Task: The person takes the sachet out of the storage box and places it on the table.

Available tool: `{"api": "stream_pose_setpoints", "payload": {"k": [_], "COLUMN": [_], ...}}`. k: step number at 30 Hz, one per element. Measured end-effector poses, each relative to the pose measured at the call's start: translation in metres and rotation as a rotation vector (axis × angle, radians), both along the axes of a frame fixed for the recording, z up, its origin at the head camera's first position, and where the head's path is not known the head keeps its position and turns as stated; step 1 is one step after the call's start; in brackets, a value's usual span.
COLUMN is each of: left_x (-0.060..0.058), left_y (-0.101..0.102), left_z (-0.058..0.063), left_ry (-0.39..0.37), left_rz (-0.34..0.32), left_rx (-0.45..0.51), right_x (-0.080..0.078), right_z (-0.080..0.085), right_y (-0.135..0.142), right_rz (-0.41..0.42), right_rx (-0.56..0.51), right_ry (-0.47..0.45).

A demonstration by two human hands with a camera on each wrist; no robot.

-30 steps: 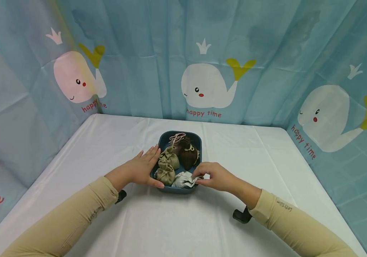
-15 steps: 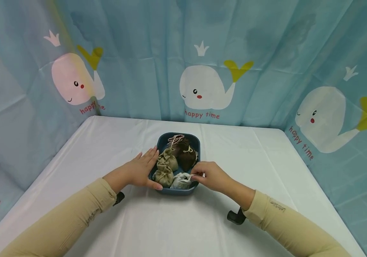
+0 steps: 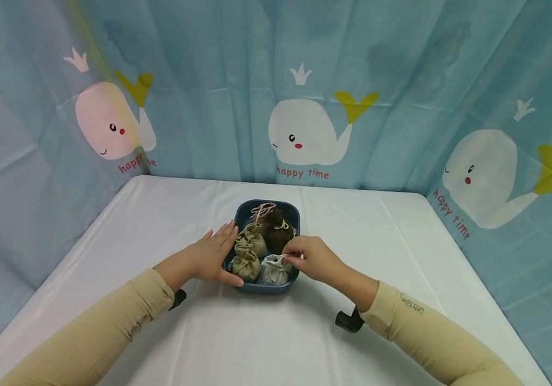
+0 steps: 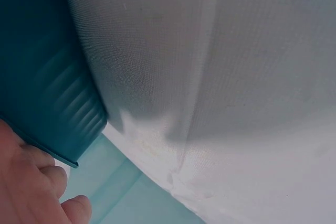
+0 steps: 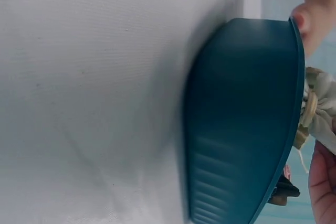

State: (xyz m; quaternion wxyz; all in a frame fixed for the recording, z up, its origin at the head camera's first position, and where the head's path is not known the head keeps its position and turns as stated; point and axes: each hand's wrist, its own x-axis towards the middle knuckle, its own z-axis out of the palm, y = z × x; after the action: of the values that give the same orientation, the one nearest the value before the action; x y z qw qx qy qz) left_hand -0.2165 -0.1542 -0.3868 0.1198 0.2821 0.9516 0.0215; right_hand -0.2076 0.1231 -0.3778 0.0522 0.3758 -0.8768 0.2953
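Observation:
A dark blue plastic bin (image 3: pixel 265 290) stands on the table. My left hand (image 3: pixel 206 258) rests along its left rim, fingers straight and thumb at the near corner; the left wrist view shows that hand (image 4: pixel 31 187) over the bin's edge (image 4: pixel 47 77). With thumb and fingertips my right hand (image 3: pixel 315 258) pinches the top of a white drawstring pouch (image 3: pixel 276 272) in the near right corner. The pouch's gathered neck (image 5: pixel 310 106) shows above the rim in the right wrist view. Two olive pouches (image 3: pixel 245 268) lie along the bin's left side, and dark brown pouches (image 3: pixel 279 237) fill the back.
White cloth (image 3: pixel 256 343) covers the table around the bin. A blue curtain (image 3: pixel 208 107) printed with whales hangs behind and at both sides. Black camera mounts (image 3: pixel 350 321) sit under both wrists.
My right hand has risen slightly and shifted left with the pouch's top. The white pouch, crumpled flat before, now stands more upright and rounder. My left hand stays on the rim.

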Motion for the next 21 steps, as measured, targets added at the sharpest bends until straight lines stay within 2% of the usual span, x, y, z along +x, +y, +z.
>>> {"api": "stream_pose_setpoints", "payload": {"k": [11, 21], "left_x": [-0.001, 0.000], "left_y": [-0.001, 0.000], "left_z": [0.000, 0.001], "left_ry": [-0.003, -0.019], "left_rz": [-0.005, 0.009], "left_rx": [-0.003, -0.009], "right_x": [-0.003, -0.003], "right_z": [0.009, 0.025], "right_y": [0.002, 0.002], "right_rz": [0.016, 0.010], "right_rx": [-0.069, -0.130], "right_ry": [0.031, 0.080]}}
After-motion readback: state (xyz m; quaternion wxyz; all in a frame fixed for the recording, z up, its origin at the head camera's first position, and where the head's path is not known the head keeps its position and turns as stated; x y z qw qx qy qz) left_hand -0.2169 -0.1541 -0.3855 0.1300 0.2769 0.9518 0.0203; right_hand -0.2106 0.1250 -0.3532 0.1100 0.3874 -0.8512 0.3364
